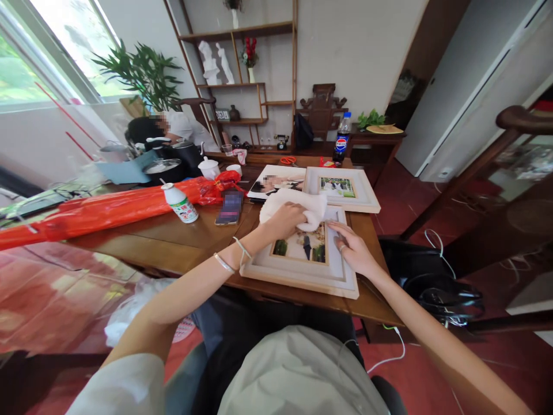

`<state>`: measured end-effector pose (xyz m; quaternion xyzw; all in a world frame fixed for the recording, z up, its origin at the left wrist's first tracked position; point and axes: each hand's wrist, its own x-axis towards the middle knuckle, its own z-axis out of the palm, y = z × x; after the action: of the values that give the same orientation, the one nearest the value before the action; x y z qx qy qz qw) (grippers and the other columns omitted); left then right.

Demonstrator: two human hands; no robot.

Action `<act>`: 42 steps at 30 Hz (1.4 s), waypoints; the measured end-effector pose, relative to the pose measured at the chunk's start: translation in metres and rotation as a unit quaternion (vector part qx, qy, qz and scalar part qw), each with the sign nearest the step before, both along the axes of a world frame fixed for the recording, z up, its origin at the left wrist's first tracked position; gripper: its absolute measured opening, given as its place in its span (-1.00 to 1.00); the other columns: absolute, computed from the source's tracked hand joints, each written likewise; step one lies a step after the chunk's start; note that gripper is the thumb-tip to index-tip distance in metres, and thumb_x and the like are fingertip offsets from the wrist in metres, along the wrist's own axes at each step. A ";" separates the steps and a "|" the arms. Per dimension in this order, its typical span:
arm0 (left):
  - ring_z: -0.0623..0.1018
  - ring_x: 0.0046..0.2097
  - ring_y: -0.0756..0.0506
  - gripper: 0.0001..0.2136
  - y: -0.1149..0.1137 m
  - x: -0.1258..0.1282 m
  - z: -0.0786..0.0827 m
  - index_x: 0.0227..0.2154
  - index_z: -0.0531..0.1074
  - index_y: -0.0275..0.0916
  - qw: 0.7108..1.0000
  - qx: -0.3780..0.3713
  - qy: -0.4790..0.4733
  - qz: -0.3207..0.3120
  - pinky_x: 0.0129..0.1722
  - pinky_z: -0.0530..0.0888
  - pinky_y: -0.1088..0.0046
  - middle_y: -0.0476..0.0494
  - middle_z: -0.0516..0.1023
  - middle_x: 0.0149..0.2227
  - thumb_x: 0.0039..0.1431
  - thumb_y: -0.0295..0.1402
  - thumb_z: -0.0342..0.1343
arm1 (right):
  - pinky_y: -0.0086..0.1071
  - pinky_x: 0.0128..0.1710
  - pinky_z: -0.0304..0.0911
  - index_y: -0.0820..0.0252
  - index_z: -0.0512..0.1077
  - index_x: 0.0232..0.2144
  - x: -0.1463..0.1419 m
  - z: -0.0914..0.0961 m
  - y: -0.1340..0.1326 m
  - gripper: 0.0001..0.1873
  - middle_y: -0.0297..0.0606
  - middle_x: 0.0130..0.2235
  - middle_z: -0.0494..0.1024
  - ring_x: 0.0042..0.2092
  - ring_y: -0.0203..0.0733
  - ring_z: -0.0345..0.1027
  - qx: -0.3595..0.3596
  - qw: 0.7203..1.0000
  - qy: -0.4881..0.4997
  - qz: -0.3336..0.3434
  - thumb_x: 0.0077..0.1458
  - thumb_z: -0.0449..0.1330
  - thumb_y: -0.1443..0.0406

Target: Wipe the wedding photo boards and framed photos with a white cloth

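A white picture frame (302,274) lies flat on the wooden table (173,242) in front of me. My left hand (283,222) is closed on a white cloth (302,206) that rests on the frame's glass near its far edge. Bracelets circle that wrist. My right hand (352,249) lies flat with fingers spread on the frame's right border, a ring on one finger.
Two more framed photos (341,187) (276,181) lie farther back. A phone (230,208), a small white bottle (180,203), a long red plastic bundle (108,210), pots and a cola bottle (342,138) stand around. Another person sits at the far left. A black bag (432,276) and cables lie on the floor at right.
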<state>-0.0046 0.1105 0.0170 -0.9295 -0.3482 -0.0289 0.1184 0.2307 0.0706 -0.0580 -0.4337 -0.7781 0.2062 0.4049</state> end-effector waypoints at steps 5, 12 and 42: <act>0.38 0.14 -0.25 -0.73 -0.011 -0.048 -0.004 -0.23 0.51 -0.38 0.998 0.023 0.019 0.059 0.08 0.33 0.19 -0.36 0.39 0.12 0.07 -0.67 -0.01 | -0.03 0.28 0.00 0.10 0.41 0.05 0.000 -0.001 0.000 -0.49 -0.18 0.16 0.40 0.24 -0.09 0.18 -0.008 1.000 0.004 -0.007 0.03 0.02 0.45; 0.37 0.16 -0.27 -0.72 -0.063 -0.049 -0.001 -0.24 0.52 -0.33 0.993 -0.017 0.049 0.108 -0.01 0.38 0.19 -0.35 0.32 0.18 0.08 -0.65 -0.03 | -0.01 0.28 -0.01 0.03 0.41 0.05 -0.001 0.001 -0.001 -0.49 -0.23 0.16 0.41 0.24 -0.10 0.18 -0.008 1.000 0.009 -0.010 0.05 0.02 0.44; 0.45 0.07 -0.15 -0.73 -0.083 -0.041 0.009 -0.26 0.51 -0.30 0.995 -0.089 0.014 0.044 0.08 0.37 0.33 -0.24 0.48 0.04 0.03 -0.64 -0.01 | -0.01 0.28 0.00 0.05 0.43 0.04 -0.001 0.004 -0.002 -0.50 -0.23 0.15 0.41 0.23 -0.08 0.19 -0.017 1.000 0.001 -0.015 0.05 0.02 0.44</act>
<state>-0.0457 0.0278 0.0259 -0.9205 -0.3880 0.0204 0.0412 0.2294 0.0687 -0.0539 -0.4517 -0.7678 0.2138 0.4009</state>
